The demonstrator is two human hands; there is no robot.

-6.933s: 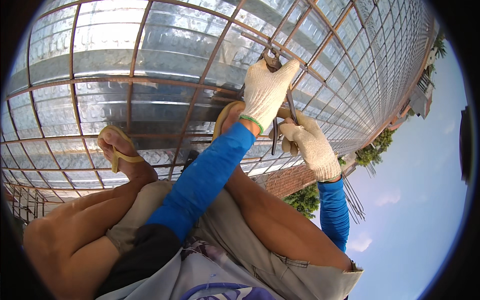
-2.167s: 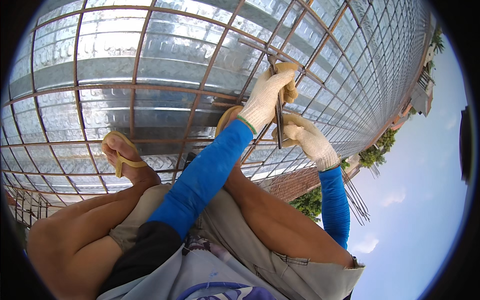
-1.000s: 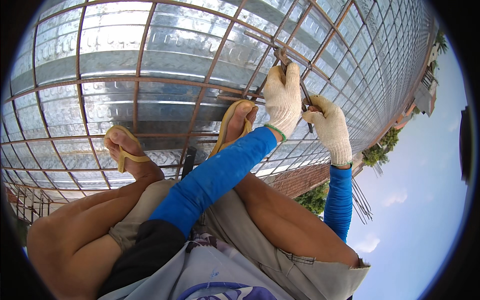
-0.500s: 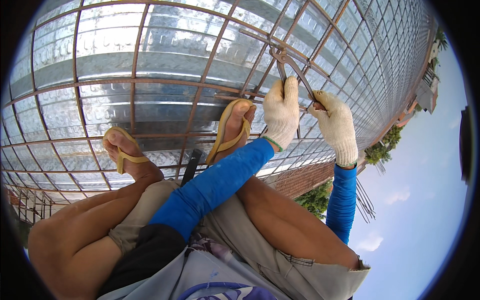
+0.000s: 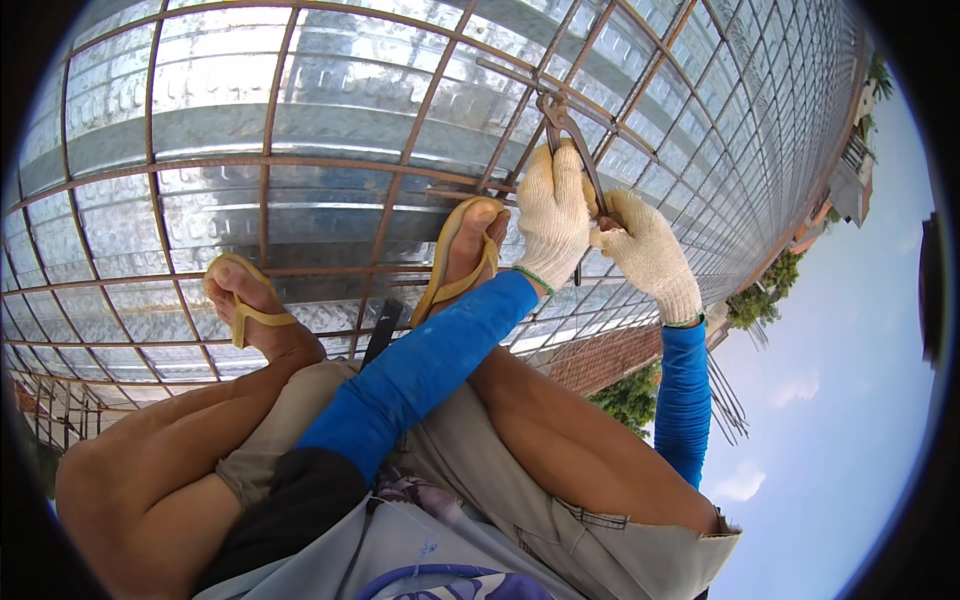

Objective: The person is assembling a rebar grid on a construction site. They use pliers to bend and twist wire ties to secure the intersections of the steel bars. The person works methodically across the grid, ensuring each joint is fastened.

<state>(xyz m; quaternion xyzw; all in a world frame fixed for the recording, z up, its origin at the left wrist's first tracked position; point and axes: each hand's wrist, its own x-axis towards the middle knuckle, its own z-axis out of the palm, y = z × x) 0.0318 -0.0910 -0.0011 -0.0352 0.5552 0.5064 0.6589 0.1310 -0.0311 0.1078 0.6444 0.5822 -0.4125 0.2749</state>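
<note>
Both hands wear white knitted gloves with green-edged cuffs. My left hand (image 5: 553, 207) is closed around one handle of a pair of worn end-cutting pincers (image 5: 554, 106). The other handle is gripped by my right hand (image 5: 648, 248), its thumb and fingers wrapped near the end. The jaws sit at a crossing of the rusty steel rebar mesh (image 5: 412, 128), beside a short loose-looking rod (image 5: 505, 72). Whether wire lies between the jaws is too small to tell. The handles stand a little apart.
Shiny corrugated metal decking (image 5: 340, 100) lies under the mesh. My feet, in yellow flip-flops (image 5: 440, 260), rest on it close to my left hand. A dark flat bar (image 5: 383, 330) shows between my legs. At right are a brick-coloured roof (image 5: 600, 362), trees and protruding rods (image 5: 727, 398).
The pincer handles have come closer together. My right hand has moved left toward my left hand, which has shifted slightly up and left. The jaws stay at about the same mesh crossing.
</note>
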